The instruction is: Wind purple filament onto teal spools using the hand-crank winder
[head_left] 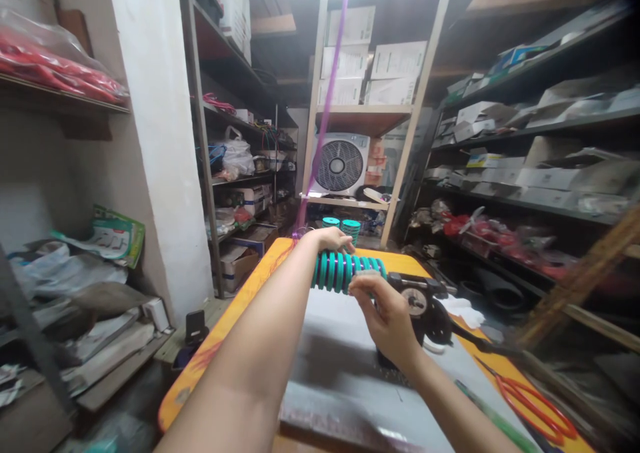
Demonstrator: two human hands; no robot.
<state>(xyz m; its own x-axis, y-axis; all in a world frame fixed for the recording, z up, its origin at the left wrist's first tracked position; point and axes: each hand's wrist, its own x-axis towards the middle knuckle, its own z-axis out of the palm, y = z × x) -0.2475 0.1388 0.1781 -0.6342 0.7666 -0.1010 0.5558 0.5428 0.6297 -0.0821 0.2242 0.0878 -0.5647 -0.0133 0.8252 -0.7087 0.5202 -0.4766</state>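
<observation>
A row of turquoise ribbed bobbins (333, 271) lies level on the shaft of a black hand winder with a round dial (415, 301). Dark purple wire shows in some grooves. My left hand (336, 239) reaches over the far left top of the row, fingers bent together; what they hold, if anything, is hidden. At the front right of the row is my right hand (383, 306), thumb and fingers pinched close against the ribs. I cannot make out what lies in that pinch. Behind the row stand two more turquoise bobbins (351, 226).
Orange-handled scissors (537, 406) lie on the yellow table (230, 306) at right. A grey board (320, 373) covers its middle. A box fan (340, 164) stands behind. Loaded shelves line both sides. A purple strand (330, 93) hangs down beyond the table.
</observation>
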